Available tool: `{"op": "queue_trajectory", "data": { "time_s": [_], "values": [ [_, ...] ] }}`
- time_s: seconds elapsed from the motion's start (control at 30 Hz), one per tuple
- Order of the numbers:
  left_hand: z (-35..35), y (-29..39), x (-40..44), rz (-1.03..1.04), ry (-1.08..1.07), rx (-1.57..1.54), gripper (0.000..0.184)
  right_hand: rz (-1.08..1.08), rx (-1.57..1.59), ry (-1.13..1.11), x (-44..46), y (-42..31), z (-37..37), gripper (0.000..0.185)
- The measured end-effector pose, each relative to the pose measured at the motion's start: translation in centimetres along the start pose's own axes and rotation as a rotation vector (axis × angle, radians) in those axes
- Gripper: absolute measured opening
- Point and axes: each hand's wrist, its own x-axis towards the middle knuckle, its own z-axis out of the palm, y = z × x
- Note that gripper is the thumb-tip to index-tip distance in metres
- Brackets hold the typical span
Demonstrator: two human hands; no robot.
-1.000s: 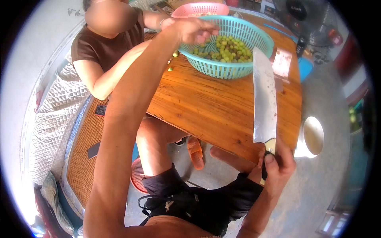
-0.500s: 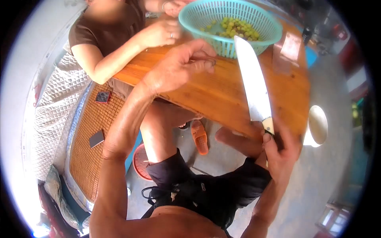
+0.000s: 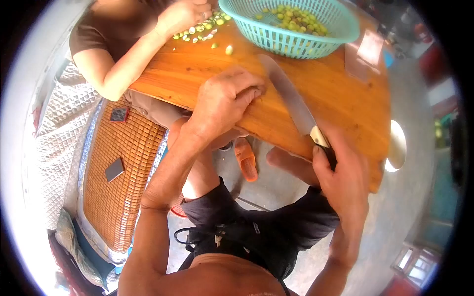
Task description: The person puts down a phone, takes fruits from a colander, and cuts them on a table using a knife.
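Observation:
My right hand (image 3: pixel 343 172) grips the handle of a large knife (image 3: pixel 291 96), its blade low over the wooden table (image 3: pixel 335 98) and pointing up and to the left. Left of the blade, my left hand (image 3: pixel 224 101) is closed at the table's near edge, thumb and fingers pressed together; what they hold, if anything, is hidden. Beyond both hands stands a turquoise basket (image 3: pixel 296 42) with small green fruits (image 3: pixel 301 20) in it. Cut green and white pieces (image 3: pixel 200 30) lie on the table at the upper left, and one piece (image 3: pixel 229 50) sits nearer.
Another person (image 3: pixel 118 39) in a brown top sits at the upper left, one hand (image 3: pixel 185 17) over the cut pieces. A pinkish packet (image 3: pixel 370 47) lies right of the basket. A woven bench mat (image 3: pixel 123 182), an orange slipper (image 3: pixel 245 160) and a white bucket (image 3: pixel 397 145) are lower down.
My left hand has moved back from over the basket to the table's near edge and closed. The knife has come down and tilted left. The view has shifted, showing more cut pieces.

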Motion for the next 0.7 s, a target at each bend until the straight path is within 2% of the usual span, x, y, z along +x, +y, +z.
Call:
{"op": "queue_trajectory", "data": {
  "time_s": [0.03, 0.1, 0.23, 0.47, 0.53, 0.7],
  "values": [
    [0.1, 0.3, -0.1, -0.005, -0.006, -0.005, 0.016, 0.004, -0.01, -0.011, 0.3, -0.2, 0.1, 0.038],
    [0.1, 1.0, -0.1, -0.173, -0.003, -0.032, 0.015, -0.018, -0.017, -0.032, 1.1, -0.4, 0.4, 0.034],
    [0.3, 0.9, 0.0, -0.12, 0.029, 0.008, 0.014, 0.019, 0.025, -0.105, 2.0, -0.5, 0.7, 0.032],
    [0.2, 1.2, -0.2, -0.149, 0.029, 0.041, 0.014, 0.056, 0.15, -0.055, 1.3, -1.0, 1.6, 0.033],
    [0.3, 1.2, -0.1, -0.132, 0.044, 0.041, 0.014, -0.14, 0.014, 0.047, 1.1, -0.5, 2.3, 0.038],
    [0.4, 1.4, -0.1, -0.133, 0.068, -0.001, 0.01, -0.181, -0.056, 0.027, 1.1, -0.5, 2.5, 0.047]
  ]
}}
